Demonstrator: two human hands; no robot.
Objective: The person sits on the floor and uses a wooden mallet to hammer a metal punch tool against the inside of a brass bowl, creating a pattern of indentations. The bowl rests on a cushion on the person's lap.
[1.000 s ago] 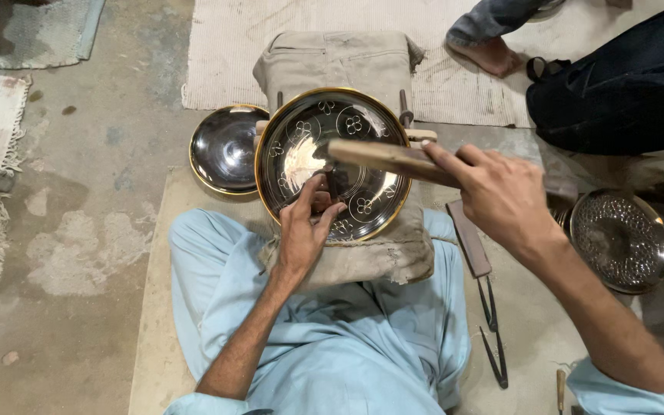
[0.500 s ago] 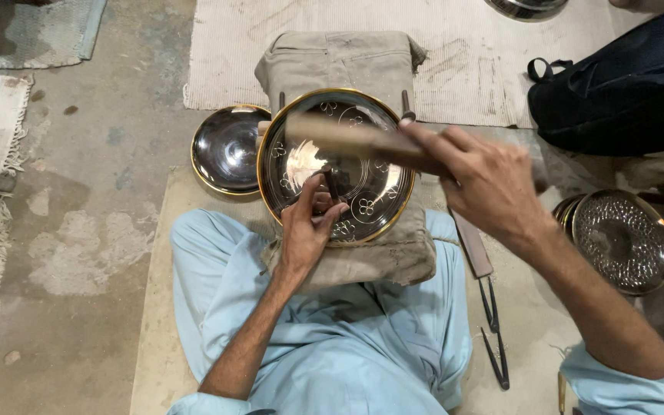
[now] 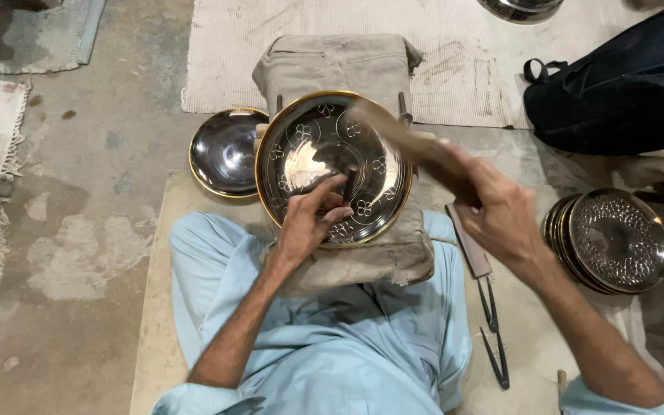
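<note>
Where the person sits on the floor with legs in pale blue cloth, a round metal plate (image 3: 334,165) lies on a padded canvas cushion (image 3: 347,253) over the lap. The plate is dark and mirror-bright, edged with a thin gold rim, and its surface carries small engraved flower shapes spaced in a ring, with a bright glare left of centre. The left hand (image 3: 310,219) rests on the near part of the plate, its fingers pinched narrowly around a thin upright punch (image 3: 350,178) whose tip meets the metal. The right hand (image 3: 501,211) hovers over the plate's right edge, fingers wrapped tight around a wooden mallet (image 3: 405,142); the mallet is smeared by motion, so its head and exact shape are hard to make out.

A smaller plain plate (image 3: 224,151) sits just beside the worked one on the left, partly tucked under it. A stack of patterned plates (image 3: 612,240) leans at the right. Dark tongs (image 3: 493,338) lie on the mat near the right forearm, and a flat tool above them is partly hidden by the wrist. A dark bag (image 3: 616,84) is cut off at the upper right edge.
</note>
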